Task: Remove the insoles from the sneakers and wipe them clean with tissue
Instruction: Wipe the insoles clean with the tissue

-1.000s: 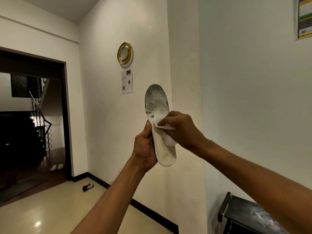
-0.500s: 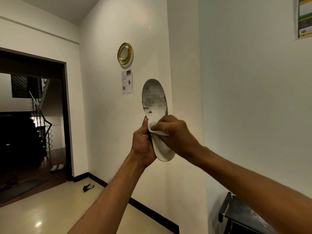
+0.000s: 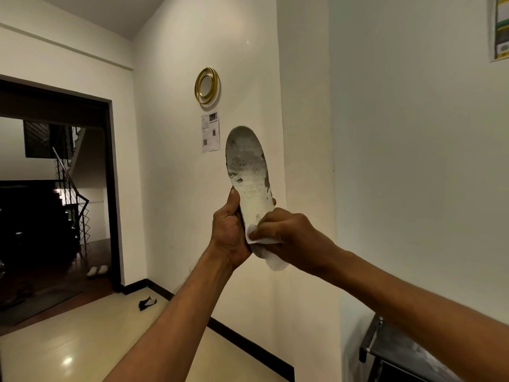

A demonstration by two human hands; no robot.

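Note:
A pale insole [image 3: 249,172] stands upright in the air in front of the white wall, its toe end up and stained dark grey. My left hand [image 3: 230,232] grips its left edge near the middle. My right hand [image 3: 286,235] presses a folded white tissue [image 3: 254,235] against the lower, heel part of the insole. Below my right hand the heel tip sticks out. No sneakers are in view.
A black metal rack [image 3: 385,346] stands at the lower right against the wall. A small dark object [image 3: 147,302] lies on the cream floor by the skirting. A dark doorway [image 3: 55,188] with stairs opens at the left; white slippers [image 3: 97,270] lie inside.
My right hand has slid the tissue down the insole from its middle toward the heel. More of the stained front part now shows. My left hand keeps its hold.

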